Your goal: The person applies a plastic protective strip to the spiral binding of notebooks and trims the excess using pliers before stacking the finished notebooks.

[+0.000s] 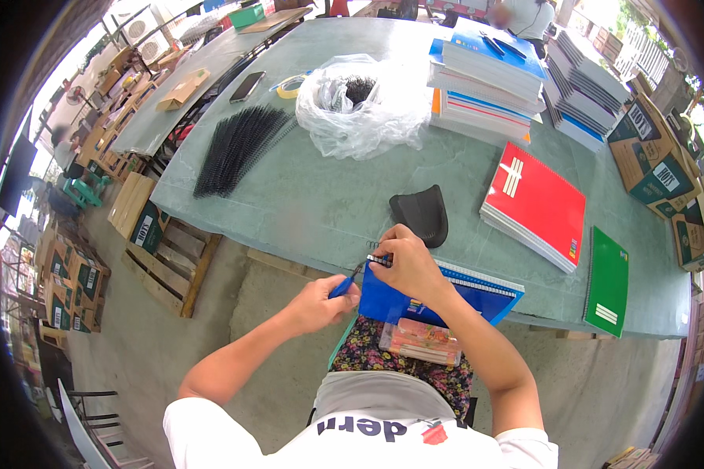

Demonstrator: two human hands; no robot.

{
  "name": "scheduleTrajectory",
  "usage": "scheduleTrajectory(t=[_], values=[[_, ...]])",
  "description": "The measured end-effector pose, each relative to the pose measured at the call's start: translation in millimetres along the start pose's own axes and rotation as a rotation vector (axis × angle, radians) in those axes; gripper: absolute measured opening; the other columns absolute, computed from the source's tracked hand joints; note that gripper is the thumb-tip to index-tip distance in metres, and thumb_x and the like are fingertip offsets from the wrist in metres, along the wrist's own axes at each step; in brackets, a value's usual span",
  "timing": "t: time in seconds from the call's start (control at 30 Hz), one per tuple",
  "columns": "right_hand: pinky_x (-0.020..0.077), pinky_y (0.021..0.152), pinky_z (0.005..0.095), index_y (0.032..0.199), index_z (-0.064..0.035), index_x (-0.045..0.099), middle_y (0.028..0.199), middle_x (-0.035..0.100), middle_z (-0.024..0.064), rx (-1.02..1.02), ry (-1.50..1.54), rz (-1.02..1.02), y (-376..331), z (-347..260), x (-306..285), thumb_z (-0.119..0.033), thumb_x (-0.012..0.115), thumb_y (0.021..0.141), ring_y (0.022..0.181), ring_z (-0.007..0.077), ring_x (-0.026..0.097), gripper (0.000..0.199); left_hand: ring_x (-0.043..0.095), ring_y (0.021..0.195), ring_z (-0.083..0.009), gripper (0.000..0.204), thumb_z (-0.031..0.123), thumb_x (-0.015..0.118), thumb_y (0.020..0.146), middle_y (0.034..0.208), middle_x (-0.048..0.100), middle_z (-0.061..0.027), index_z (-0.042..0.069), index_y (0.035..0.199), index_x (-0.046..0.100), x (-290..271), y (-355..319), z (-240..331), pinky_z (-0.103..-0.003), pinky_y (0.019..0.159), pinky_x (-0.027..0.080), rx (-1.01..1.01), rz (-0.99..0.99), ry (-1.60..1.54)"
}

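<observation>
A blue spiral notebook (414, 301) rests on my lap and against the table's front edge. My right hand (405, 262) pinches the end of its wire spiral at the top left corner. In my left hand (321, 299) is a blue-handled tool (343, 286), probably pliers, with its tip at that same spiral end. A clear packet of small orange items (426, 341) lies on my lap below the notebook.
On the green table (305, 203) lie a black curved pad (422, 213), a stack of red notebooks (536, 203), a green notebook (607, 281), black binding spirals (238, 148), a clear plastic bag (364, 105) and stacks of notebooks (489, 82). Cardboard boxes (653, 168) sit right; a pallet (172, 266) below left.
</observation>
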State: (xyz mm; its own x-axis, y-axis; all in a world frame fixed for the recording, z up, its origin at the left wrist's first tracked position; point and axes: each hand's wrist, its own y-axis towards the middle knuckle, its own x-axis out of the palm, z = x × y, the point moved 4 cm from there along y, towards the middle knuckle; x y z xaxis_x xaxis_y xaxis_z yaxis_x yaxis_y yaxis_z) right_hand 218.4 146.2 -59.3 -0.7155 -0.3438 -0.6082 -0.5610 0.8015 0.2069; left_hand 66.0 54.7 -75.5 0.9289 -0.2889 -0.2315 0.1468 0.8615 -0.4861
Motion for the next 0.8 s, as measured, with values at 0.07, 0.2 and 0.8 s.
scheduleTrajectory(t=[0.07,0.2,0.8], values=[[0.0475,0.069,0.0343,0.077,-0.0001,0.067,0.089,0.056,0.0131,-0.002,-0.013,0.019,-2,0,4,-0.01,0.071,0.064,0.077,0.0272,0.058,0.016,0.057,0.071,-0.0234,0.032,0.019,0.056,0.082,0.086,0.061,-0.0128,0.001,0.109,0.054,8,-3,0,-0.035,0.065,0.046,-0.118,-0.197,-0.364],[0.0476,0.068,0.034,0.073,0.0021,0.065,0.09,0.056,0.0137,0.02,-0.042,0.05,-4,-2,5,-0.008,0.071,0.063,0.078,0.0276,0.058,0.016,0.056,0.074,-0.0186,0.039,0.03,0.049,0.088,0.092,0.057,-0.0104,0.001,0.116,0.049,26,-9,16,-0.033,0.066,0.047,-0.278,-0.41,-1.04],[0.0475,0.076,0.0381,0.095,0.0012,0.061,0.096,0.057,0.0134,-0.198,-0.297,0.086,-66,-50,-17,-0.009,0.063,0.075,0.083,0.0288,0.059,0.023,0.053,0.061,-0.0086,0.017,0.021,0.068,0.079,0.068,0.058,0.0005,0.007,0.083,0.059,-75,97,83,-0.026,0.055,0.043,0.552,0.185,0.117]])
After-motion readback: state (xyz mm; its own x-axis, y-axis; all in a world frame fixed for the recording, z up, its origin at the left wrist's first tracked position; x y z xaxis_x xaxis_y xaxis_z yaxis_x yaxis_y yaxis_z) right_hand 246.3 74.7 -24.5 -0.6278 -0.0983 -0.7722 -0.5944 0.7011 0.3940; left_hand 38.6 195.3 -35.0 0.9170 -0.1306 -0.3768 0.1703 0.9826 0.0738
